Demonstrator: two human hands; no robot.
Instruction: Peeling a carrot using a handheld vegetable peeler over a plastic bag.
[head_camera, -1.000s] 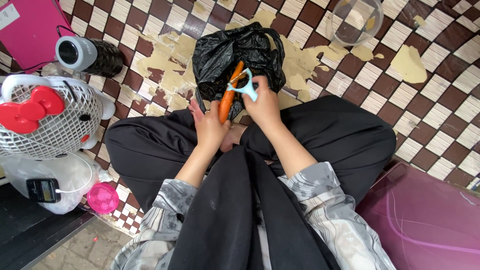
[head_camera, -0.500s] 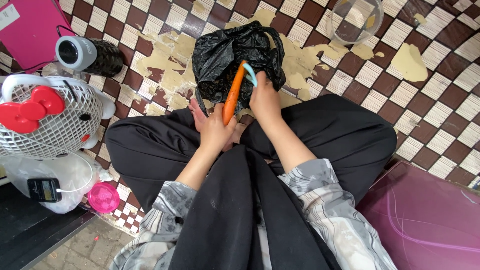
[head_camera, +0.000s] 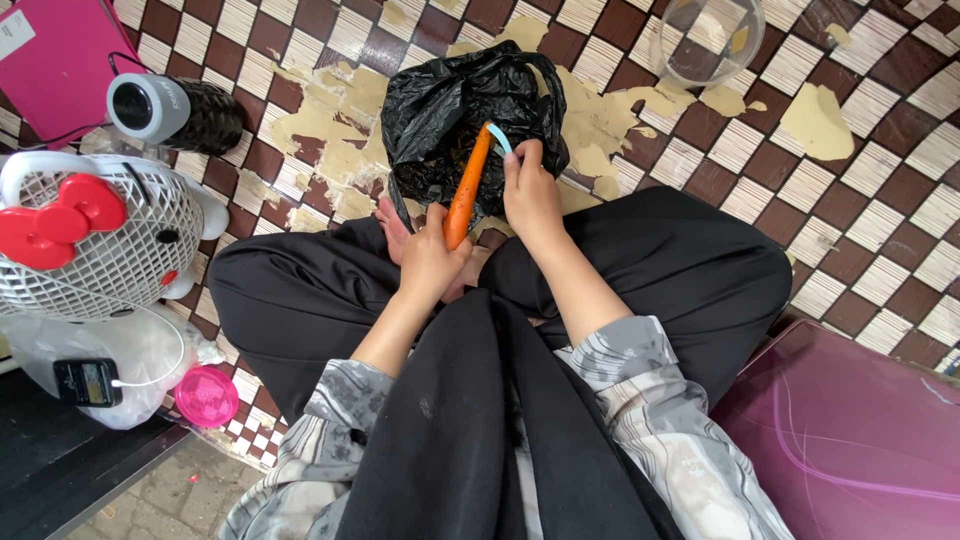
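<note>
A person sits cross-legged in black trousers on a worn brown-and-cream checked floor, peeling a long orange carrot above an open black plastic bag. The left hand is closed around the carrot's lower end, holding it tilted with the tip pointing up and away over the bag's mouth. The right hand is clenched on a light-blue peeler, whose head touches the carrot near its upper tip. Half a second earlier the peeler sat at about the same spot near the tip, while a second ago it lay lower, at mid-carrot, so the right hand has travelled up the root; the left hand has kept its grip and the carrot has lifted slightly more upright. Bag and floor are unchanged. To the person's left stand a white lattice plastic basket with a red bow and, beyond it, a black cylindrical speaker beside a pink box. A small round pink lid lies near the basket on a clear plastic bag. A clear plastic bowl rests on the floor well apart at upper right, and a glossy purple surface fills the lower right corner.
</note>
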